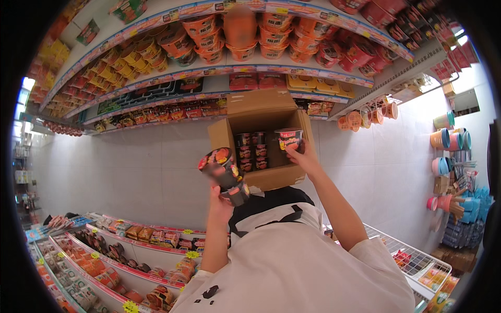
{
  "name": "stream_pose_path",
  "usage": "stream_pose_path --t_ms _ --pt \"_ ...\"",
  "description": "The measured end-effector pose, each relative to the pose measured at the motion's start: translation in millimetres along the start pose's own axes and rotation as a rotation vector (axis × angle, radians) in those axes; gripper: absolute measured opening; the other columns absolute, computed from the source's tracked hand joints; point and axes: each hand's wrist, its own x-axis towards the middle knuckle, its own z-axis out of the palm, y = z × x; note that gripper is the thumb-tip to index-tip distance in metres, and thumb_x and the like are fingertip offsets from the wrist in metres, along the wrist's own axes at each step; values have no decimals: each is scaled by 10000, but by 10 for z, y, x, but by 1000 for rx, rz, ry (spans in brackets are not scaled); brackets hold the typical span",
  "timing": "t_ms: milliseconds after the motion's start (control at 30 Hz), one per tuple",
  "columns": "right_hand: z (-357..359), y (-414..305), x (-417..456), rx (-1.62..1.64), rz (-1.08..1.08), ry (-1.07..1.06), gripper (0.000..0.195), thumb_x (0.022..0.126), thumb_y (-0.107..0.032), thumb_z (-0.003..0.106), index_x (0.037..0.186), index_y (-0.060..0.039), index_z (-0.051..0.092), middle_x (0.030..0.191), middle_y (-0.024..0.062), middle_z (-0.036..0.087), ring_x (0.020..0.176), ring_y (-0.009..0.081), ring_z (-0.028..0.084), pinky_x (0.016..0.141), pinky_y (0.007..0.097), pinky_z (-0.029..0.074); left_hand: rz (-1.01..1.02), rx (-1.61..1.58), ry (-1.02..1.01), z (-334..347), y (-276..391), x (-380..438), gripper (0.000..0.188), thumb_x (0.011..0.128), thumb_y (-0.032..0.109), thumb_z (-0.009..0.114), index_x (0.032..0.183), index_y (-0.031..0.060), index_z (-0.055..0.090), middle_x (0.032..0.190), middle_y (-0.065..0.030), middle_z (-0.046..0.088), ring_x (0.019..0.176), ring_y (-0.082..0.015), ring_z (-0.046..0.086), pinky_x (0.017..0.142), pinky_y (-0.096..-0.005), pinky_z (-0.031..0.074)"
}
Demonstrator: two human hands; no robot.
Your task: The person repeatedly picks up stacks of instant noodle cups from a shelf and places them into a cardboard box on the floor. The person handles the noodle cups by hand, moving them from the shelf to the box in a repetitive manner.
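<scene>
Before me an open cardboard box (274,178) stands with its flaps folded out. Inside, at its left, several black instant noodle cups (252,152) are stacked in columns. My right hand (303,156) grips one noodle cup (289,137), black with a red band, over the right part of the box. Left of the box, my left hand (221,203) holds a small tilted stack of black noodle cups (235,193) from below. The top cup (221,158) of that stack turns its lid toward me, and part of it is blurred.
A tall shelf (219,69) behind the box carries orange, yellow and red noodle cups. Lower shelves (129,250) with packaged snacks run along my left side. A white wire rack (415,266) is at lower right, and buckets (440,139) stand farther right. Grey tiles (156,168) form the floor.
</scene>
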Motion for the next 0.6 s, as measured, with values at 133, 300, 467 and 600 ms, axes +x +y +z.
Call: stream_pose_path --t_ms 133,300,467,600 --pt "66 7 585 131 268 -128 762 910 -280 787 1467 -60 315 1353 134 567 1113 249 663 936 407 569 -43 -79 -9 200 -219 -23 713 948 482 624 1520 140 368 1431 -130 559 1264 -312 596 1067 -487 499" --pt "176 881 1569 109 500 -51 606 935 -210 749 1413 -85 398 1356 116 575 1158 297 653 955 434 572 -127 69 138 329 -164 -115 727 927 442 671 1525 177 354 1467 -75 538 1315 -286 568 1096 -482 484" --pt "300 2065 2336 -216 179 331 897 743 -260 880 1464 -59 385 1292 184 626 1187 315 623 980 404 505 -78 146 370 323 -144 -172 826 867 533 695 1515 130 378 1466 -109 537 1328 -310 556 1130 -502 453" --pt "348 2655 2843 -320 256 337 696 763 -350 842 1337 -44 593 1244 218 683 1119 332 670 944 444 523 -143 25 446 271 -364 -135 897 828 624 684 1484 73 417 1407 -137 560 1261 -341 578 1106 -510 453"
